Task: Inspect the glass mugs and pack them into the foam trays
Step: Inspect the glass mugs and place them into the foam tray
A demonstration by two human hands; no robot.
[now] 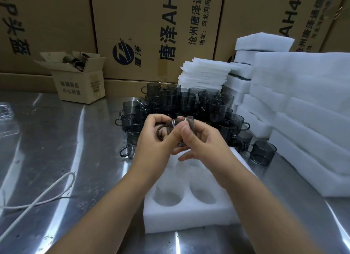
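A person holds one smoky glass mug [179, 123] up in both hands, above the far end of a white foam tray [189, 213] that lies flat on the steel worktop [56, 140]. The left hand [151, 142] comes at the mug from the left, its fingers [157, 119] curled over the top of the glass and its thumb on the near side. The mug's dark handle loop shows against that palm. The right hand [201, 142] grips the mug from the right, with its thumb pressed against the near wall and the other fingers partly hidden behind the glass, one stretching underneath. The mug is tilted and clear of the tray. Two round hollows show at the tray's near end, between the forearms. Just behind the hands a heap of mugs [180, 102] of the same kind is stacked on the worktop, and a single mug [262, 152] stands apart at its right edge. To the right rise stacks of foam trays [306, 125], and a pile of thin foam sheets [205, 74] sits behind the heap. A small open cardboard box [79, 85] stands at the back left before large printed cartons [147, 26], and a white cord [47, 194] trails across the left of the worktop.
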